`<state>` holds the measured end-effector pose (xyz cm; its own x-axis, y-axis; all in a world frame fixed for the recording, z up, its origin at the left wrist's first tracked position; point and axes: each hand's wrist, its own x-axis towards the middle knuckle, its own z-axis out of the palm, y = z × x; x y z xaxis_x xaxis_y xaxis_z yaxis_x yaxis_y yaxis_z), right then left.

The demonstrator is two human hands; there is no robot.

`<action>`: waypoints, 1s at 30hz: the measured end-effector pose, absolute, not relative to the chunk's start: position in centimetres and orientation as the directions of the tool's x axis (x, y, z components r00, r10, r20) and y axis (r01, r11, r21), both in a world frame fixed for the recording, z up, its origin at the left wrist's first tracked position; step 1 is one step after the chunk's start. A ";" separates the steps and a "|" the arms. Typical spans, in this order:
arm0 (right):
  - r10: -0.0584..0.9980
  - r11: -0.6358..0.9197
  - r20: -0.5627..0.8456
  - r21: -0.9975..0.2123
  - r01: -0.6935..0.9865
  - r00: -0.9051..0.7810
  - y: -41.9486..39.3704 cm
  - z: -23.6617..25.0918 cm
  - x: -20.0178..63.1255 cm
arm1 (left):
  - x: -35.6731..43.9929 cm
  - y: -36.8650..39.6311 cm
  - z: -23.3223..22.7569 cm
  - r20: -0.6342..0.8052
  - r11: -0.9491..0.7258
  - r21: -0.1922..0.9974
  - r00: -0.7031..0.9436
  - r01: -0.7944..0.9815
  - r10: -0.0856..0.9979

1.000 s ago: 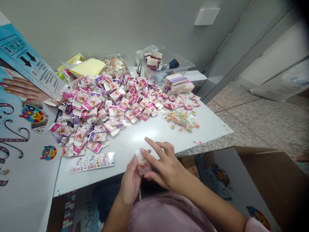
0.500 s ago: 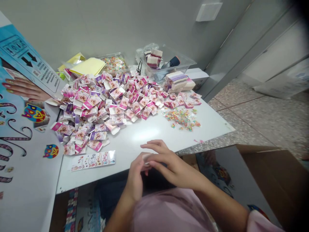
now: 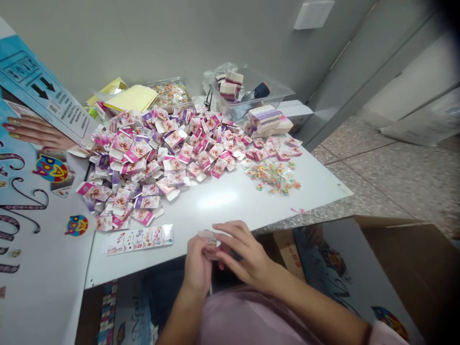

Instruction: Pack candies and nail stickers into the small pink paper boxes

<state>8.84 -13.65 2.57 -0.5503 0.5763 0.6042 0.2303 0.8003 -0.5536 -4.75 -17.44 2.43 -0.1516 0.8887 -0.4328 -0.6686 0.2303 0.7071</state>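
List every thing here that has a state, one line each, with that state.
small box: held between both hands at the table's near edge, mostly hidden.
left hand: closed on the small box.
right hand: fingers on the small box.
pile of small boxes: heaped loose, many with flaps open.
sticker strip: lying flat.
colourful bits: scattered.
clear tub: open, no lid.
stack of flat boxes: stacked, unfolded.
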 end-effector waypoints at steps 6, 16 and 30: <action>0.646 0.763 0.635 -0.541 0.352 -0.424 -15.2 -0.1 7.8 | -3.9 -17.5 2.0 -0.512 0.197 0.656 -0.238 -0.728 0.825; 0.744 0.406 0.314 -0.914 0.026 -0.589 -14.8 1.2 7.0 | -4.9 -18.2 2.4 -0.526 0.306 0.591 -0.068 -0.746 0.848; 0.829 0.202 0.186 -0.979 -0.028 -0.527 -13.8 0.7 6.5 | -5.5 -18.3 1.9 -0.535 0.421 0.720 -0.054 -0.551 0.843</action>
